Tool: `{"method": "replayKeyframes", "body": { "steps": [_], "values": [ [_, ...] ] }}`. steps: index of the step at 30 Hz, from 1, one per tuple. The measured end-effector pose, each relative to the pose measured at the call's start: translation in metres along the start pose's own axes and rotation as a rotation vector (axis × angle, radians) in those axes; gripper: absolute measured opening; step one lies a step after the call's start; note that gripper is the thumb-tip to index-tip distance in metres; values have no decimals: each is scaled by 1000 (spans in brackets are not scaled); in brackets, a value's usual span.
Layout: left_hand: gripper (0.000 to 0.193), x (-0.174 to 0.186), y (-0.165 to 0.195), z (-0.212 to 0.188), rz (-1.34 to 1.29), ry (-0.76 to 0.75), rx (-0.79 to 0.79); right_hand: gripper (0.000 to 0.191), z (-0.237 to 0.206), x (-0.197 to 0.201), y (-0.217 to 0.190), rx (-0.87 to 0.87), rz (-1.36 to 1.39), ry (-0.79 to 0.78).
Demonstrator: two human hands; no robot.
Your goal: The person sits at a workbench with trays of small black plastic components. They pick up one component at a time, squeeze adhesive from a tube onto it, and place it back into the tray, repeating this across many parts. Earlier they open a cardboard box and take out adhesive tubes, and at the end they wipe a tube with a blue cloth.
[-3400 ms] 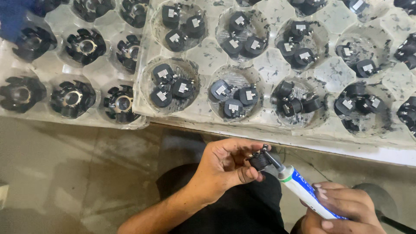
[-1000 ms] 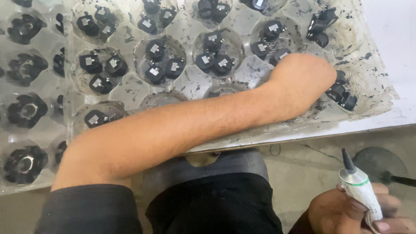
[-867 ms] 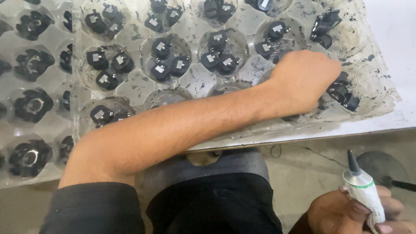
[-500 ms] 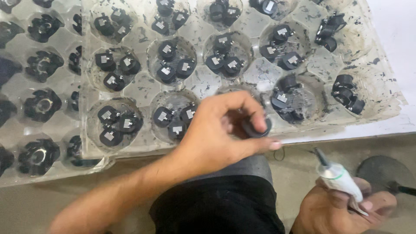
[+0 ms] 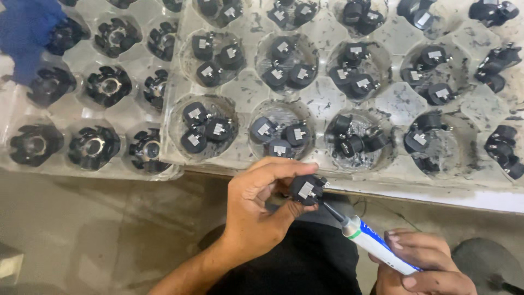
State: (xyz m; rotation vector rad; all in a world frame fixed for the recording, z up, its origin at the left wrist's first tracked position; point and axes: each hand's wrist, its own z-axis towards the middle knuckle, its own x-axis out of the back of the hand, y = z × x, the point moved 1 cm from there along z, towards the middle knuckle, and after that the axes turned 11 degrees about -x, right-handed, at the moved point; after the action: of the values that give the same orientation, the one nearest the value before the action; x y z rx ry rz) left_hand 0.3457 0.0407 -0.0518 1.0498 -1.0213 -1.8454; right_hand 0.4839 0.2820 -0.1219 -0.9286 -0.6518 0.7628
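Observation:
My left hand [image 5: 256, 213] holds a small black round part with a metal tab [image 5: 307, 189] between thumb and fingers, just below the front edge of a clear plastic tray [image 5: 327, 106]. My right hand [image 5: 423, 267] grips a white and blue tube [image 5: 376, 248] whose dark nozzle tip touches the underside of the held part. The tray's round cups hold groups of two or three similar black parts [image 5: 281, 135].
A second clear tray [image 5: 71, 164] at the left carries larger black ring-shaped parts [image 5: 93, 146], one per cup. A blue object [image 5: 27, 33] lies at the top left. Below the trays is a grey floor [image 5: 98, 229], and my dark trousers [image 5: 295, 267] are underneath my hands.
My left arm reached across to a cup at the tray's right, picked up a black part and drew it back. The tube in my right hand rose to meet the part.

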Motion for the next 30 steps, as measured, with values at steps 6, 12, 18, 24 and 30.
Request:
{"method": "replayKeyframes", "body": {
  "steps": [6,12,18,24,30],
  "values": [
    [48,10,1,-6,27,30,-23,38,3,14,8,94,-77,-267],
    [51,15,4,-9,43,12,7,31,14,10,-13,99,-152,-407],
    [52,18,3,-12,-34,-9,44,32,11,13,-17,117,-214,-382],
    [51,20,3,-13,-91,2,94,26,18,34,-5,144,-166,-569],
    [51,17,3,-15,-86,14,102,25,17,32,-8,173,-157,-644]
  ]
}}
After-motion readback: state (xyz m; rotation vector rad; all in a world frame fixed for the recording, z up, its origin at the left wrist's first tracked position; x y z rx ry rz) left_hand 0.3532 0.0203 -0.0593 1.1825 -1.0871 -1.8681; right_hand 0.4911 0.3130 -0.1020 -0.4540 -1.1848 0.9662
